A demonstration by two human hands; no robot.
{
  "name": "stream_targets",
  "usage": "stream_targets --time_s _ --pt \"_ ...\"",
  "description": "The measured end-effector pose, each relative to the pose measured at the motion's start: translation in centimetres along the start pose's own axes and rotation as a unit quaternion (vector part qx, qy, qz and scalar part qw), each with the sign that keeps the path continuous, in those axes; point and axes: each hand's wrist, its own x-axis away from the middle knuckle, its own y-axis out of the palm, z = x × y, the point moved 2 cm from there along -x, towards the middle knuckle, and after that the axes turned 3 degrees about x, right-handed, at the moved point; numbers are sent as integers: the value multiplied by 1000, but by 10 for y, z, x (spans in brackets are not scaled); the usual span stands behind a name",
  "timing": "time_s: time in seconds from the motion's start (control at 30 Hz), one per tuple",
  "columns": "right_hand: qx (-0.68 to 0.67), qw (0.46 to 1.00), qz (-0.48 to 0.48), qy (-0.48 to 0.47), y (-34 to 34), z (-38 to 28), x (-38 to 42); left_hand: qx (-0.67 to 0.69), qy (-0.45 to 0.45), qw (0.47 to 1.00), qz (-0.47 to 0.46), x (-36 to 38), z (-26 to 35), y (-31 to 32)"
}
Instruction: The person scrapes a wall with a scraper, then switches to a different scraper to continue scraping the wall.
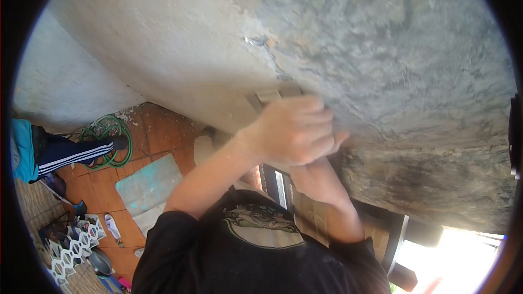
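Plaster wall (381, 49): my left hand (294, 130) fisted on wood float (272, 95), pressed flat; right hand (316, 177) under, grip unclear.

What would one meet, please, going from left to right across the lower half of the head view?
A person's striped trouser leg → green hose → pale board on the floor → the wearer's hands pressed to the wall → bright opening.
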Motion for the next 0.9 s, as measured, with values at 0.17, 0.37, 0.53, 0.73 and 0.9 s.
stream_targets --time_s 0.17,0.37,0.53,0.73,0.9 --pt "-5 989 -104 102 -1 -7 -20 -41 23 999 16 1 -5 -6" --pt "-1 999 51 -11 5 7 -4 -24 13 1000 13 6 1 5" --pt "-66 997 0 38 7 -1 -2 -30 5 999 -20 0 0 -11" --pt "-71 997 -18 12 11 2 -5 -29 11 999 -16 10 0 -4" --pt "-192 965 -69 164 5 7 2 -7 27 999 27 10 -3 4"
